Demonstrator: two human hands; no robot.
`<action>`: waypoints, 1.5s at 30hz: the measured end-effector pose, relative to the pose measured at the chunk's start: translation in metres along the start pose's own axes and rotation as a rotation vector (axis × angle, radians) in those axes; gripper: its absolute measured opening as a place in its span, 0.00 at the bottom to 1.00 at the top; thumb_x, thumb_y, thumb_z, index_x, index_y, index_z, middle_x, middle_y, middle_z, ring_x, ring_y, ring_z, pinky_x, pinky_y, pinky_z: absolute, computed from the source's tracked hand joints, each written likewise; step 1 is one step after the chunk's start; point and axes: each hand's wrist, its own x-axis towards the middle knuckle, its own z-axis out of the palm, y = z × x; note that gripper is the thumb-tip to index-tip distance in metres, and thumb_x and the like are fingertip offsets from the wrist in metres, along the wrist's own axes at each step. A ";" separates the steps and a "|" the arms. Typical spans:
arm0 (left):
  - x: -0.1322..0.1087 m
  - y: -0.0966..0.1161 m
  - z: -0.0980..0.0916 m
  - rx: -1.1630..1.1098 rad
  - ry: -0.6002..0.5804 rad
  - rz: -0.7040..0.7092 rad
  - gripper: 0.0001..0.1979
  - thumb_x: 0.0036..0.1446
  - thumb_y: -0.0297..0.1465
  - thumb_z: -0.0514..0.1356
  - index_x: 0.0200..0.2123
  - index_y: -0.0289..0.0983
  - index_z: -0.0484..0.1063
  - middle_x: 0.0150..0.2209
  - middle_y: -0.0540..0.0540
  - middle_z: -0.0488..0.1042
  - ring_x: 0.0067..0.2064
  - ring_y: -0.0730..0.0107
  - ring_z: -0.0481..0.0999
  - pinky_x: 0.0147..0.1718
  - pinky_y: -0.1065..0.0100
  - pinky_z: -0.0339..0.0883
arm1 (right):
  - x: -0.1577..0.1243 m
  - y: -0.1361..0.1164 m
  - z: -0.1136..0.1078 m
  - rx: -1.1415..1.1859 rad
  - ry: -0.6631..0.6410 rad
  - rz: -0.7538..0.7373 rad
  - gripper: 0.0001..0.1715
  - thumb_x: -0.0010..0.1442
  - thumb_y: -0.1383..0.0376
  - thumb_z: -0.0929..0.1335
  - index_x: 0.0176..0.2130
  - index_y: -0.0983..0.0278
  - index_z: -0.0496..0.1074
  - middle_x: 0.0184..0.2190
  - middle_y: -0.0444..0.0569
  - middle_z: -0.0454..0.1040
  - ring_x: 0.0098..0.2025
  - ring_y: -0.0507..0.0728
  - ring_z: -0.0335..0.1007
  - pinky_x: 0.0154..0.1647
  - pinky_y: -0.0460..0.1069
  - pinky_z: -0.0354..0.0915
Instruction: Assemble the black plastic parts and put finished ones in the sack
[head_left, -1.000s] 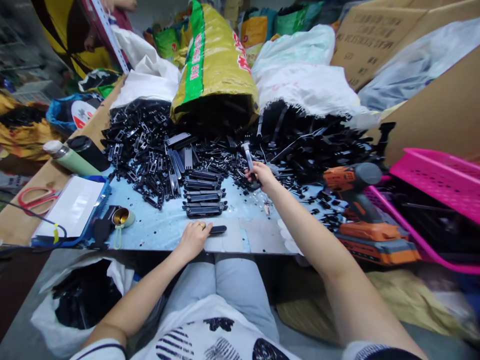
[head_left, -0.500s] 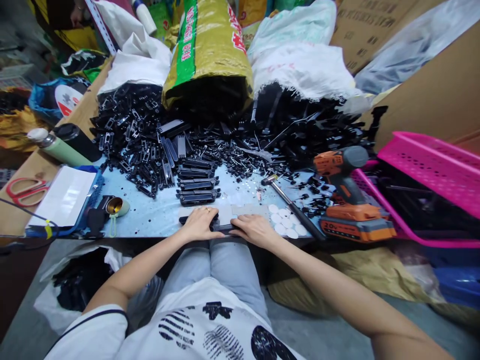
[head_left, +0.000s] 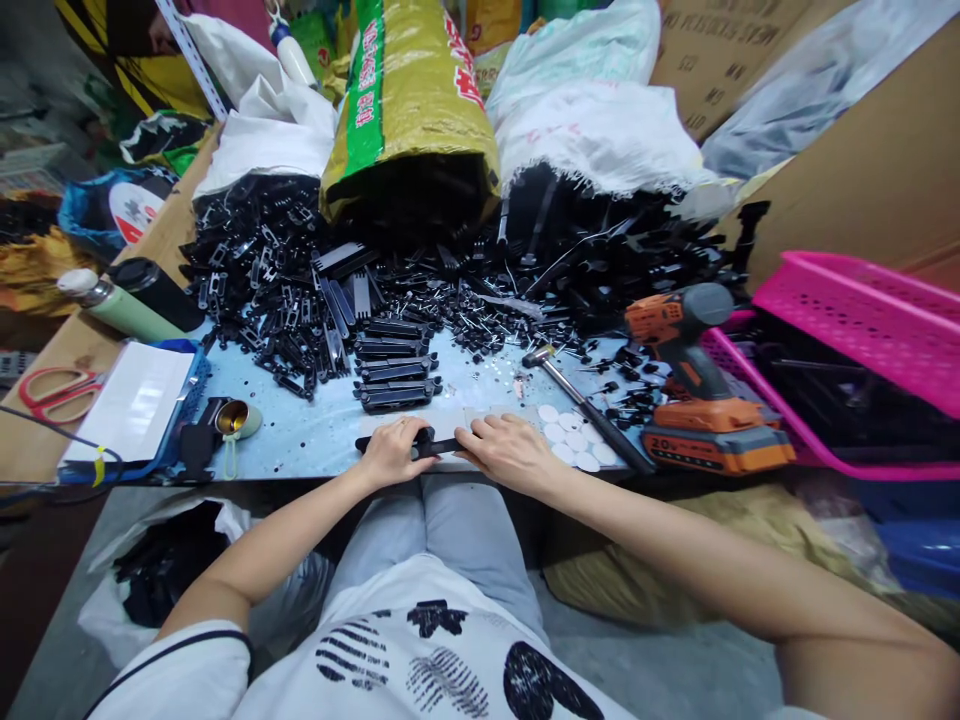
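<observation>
A long black plastic part (head_left: pixel 439 446) lies at the near edge of the blue table (head_left: pixel 315 440), and both hands are on it. My left hand (head_left: pixel 394 452) is closed over its left end. My right hand (head_left: pixel 510 452) grips its right end with bent fingers. A small hammer (head_left: pixel 585 405) lies on the table just right of my right hand, beside several white round pads (head_left: pixel 574 440). A neat stack of assembled black parts (head_left: pixel 396 360) sits just beyond my hands.
A big heap of loose black plastic parts (head_left: pixel 480 270) spills from sacks at the back. An orange cordless drill (head_left: pixel 694 390) stands at the right, a pink basket (head_left: pixel 862 320) beyond it. A flask (head_left: pixel 120 305), blue tray (head_left: pixel 135 400) and red scissors (head_left: pixel 49 392) lie left.
My right hand set the hammer down on the table and came back to the black part at the near edge. My left hand stayed on that part.
</observation>
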 end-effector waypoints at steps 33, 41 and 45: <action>0.153 0.031 0.044 0.222 -0.207 -0.126 0.09 0.58 0.20 0.51 0.36 0.29 0.71 0.39 0.37 0.72 0.45 0.61 0.72 0.42 0.65 0.68 | 0.080 0.122 0.087 0.084 -0.040 0.741 0.15 0.62 0.63 0.59 0.43 0.67 0.68 0.38 0.56 0.74 0.40 0.59 0.71 0.36 0.48 0.61; 0.065 0.016 -0.022 -0.410 0.310 -0.392 0.06 0.57 0.30 0.56 0.36 0.35 0.71 0.38 0.44 0.74 0.41 0.66 0.73 0.43 0.66 0.66 | 0.044 0.107 0.071 0.489 0.155 0.612 0.20 0.62 0.57 0.59 0.44 0.65 0.72 0.41 0.55 0.75 0.41 0.59 0.71 0.42 0.51 0.63; -0.001 -0.017 -0.045 -1.092 0.389 -0.788 0.13 0.51 0.37 0.61 0.34 0.32 0.70 0.25 0.49 0.71 0.24 0.77 0.68 0.26 0.73 0.63 | 0.027 0.065 0.056 0.904 0.131 0.408 0.22 0.60 0.52 0.61 0.42 0.65 0.72 0.37 0.51 0.76 0.36 0.56 0.72 0.38 0.49 0.66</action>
